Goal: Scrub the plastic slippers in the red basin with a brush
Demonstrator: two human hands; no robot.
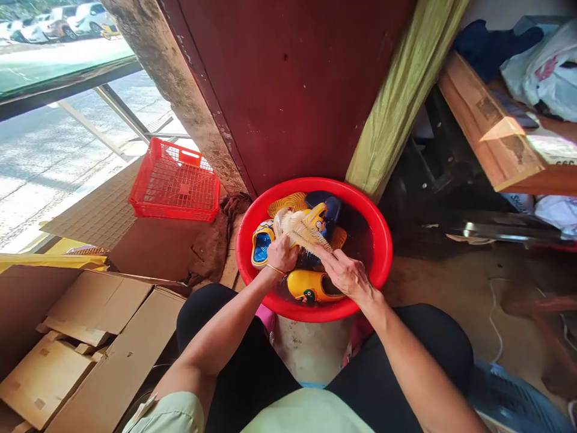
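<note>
A round red basin [383, 240] holds dark water and several shoes. Over its middle, my right hand [349, 273] is closed on a pale bristled brush [304, 233], whose bristles touch a whitish shoe [282, 221]. My left hand [283, 254] is closed round the near end of that shoe, partly hiding it. Below the hands floats a yellow clog [306, 284] with a green figure. A blue-lined clog [261, 245] lies at the left rim, and a dark blue shoe [331, 207] at the back beside a yellow one.
Left of the basin, a red plastic crate [180, 180] stands by a brown cloth [211, 249]. Cardboard boxes [94, 361] fill the lower left. Behind the basin are a dark red door [288, 90] and a green curtain [401, 90]. A wooden shelf [491, 126] juts in at right.
</note>
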